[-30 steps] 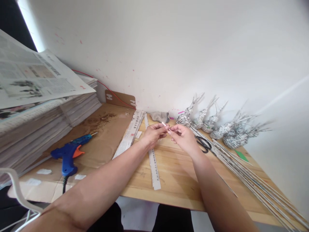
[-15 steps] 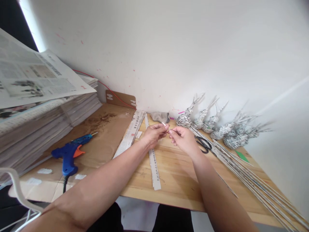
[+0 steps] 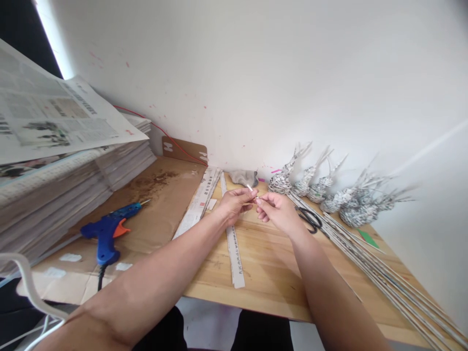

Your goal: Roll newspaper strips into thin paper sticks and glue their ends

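White slim piece point(image 3: 249, 187) juts above the fingers point(image 3: 252, 194) of the left hand point(image 3: 233, 204).

I see black print point(image 3: 238, 256) on the long, thin white paper strip point(image 3: 234, 253), the pile of white newspaper strips point(image 3: 197, 201) and the big white newspaper sheet point(image 3: 78, 117), but it is too blurry to read.

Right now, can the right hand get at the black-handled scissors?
Likely yes: the black-handled scissors lie beside the right hand, handles mostly uncovered, though it seems busy pinching a slim white piece.
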`<move>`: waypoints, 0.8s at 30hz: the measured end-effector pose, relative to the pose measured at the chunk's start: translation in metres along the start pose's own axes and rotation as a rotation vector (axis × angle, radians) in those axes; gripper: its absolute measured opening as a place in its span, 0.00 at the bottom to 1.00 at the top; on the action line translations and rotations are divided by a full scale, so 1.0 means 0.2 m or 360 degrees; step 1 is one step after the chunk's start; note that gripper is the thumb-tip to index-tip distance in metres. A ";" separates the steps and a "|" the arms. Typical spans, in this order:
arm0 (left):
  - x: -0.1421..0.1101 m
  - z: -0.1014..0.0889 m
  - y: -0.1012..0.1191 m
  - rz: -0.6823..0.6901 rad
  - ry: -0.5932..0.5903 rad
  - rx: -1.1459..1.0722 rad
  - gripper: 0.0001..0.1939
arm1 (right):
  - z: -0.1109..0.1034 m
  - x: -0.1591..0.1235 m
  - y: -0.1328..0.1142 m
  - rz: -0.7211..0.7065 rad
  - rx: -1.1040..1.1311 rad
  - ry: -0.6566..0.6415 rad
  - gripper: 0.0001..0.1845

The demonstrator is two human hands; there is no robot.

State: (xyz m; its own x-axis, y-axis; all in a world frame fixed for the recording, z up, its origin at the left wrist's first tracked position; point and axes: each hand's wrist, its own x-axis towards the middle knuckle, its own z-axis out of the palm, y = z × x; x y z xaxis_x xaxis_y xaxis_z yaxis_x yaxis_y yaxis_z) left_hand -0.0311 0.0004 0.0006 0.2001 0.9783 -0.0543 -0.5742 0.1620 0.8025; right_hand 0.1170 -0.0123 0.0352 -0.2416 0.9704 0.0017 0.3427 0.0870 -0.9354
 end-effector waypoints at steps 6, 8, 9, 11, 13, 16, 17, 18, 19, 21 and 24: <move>0.01 0.00 -0.01 0.0006 -0.0030 -0.0051 0.18 | 0.00 0.00 0.00 0.0091 0.0121 -0.0081 0.12; 0.01 0.00 -0.01 -0.0009 -0.0037 -0.0064 0.18 | 0.00 -0.01 -0.01 0.0119 0.0167 -0.0114 0.12; 0.00 0.00 0.00 -0.0019 -0.0036 -0.0071 0.18 | 0.00 -0.01 -0.01 0.0132 0.0182 -0.0130 0.12; 0.00 0.00 0.00 -0.0034 -0.0040 -0.0083 0.18 | -0.01 -0.01 -0.01 0.0155 0.0182 -0.0163 0.13; 0.00 0.00 0.00 -0.0042 -0.0061 -0.0089 0.17 | -0.01 -0.01 -0.01 0.0173 0.0119 -0.0199 0.15; 0.01 0.00 0.00 -0.0038 -0.0050 -0.0077 0.16 | -0.03 -0.01 0.00 0.0116 -0.0158 -0.0191 0.19; 0.01 0.00 0.00 -0.0040 -0.0022 -0.0072 0.15 | -0.04 0.00 0.00 0.0043 -0.0294 -0.0116 0.21; 0.01 0.00 0.00 -0.0044 0.0011 -0.0067 0.15 | -0.05 0.00 0.00 -0.0052 -0.0420 -0.0002 0.21; 0.01 0.01 0.00 -0.0051 0.0036 -0.0061 0.15 | -0.05 0.00 0.00 -0.0163 -0.0512 0.0138 0.21; 0.00 0.01 0.00 -0.0078 0.0039 -0.0046 0.14 | -0.05 0.00 -0.01 -0.0370 -0.0546 0.0373 0.18; -0.02 0.04 -0.01 -0.0127 -0.0034 -0.0045 0.14 | -0.04 0.00 -0.02 -0.0505 -0.0364 0.0399 0.15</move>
State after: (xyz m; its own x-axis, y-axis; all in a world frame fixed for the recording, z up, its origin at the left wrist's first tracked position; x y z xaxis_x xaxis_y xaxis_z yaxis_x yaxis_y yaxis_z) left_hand -0.0256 -0.0047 0.0041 0.2629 0.9592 -0.1045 -0.5780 0.2433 0.7789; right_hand 0.1227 -0.0112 0.0421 -0.1492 0.9100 0.3869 0.4854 0.4083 -0.7731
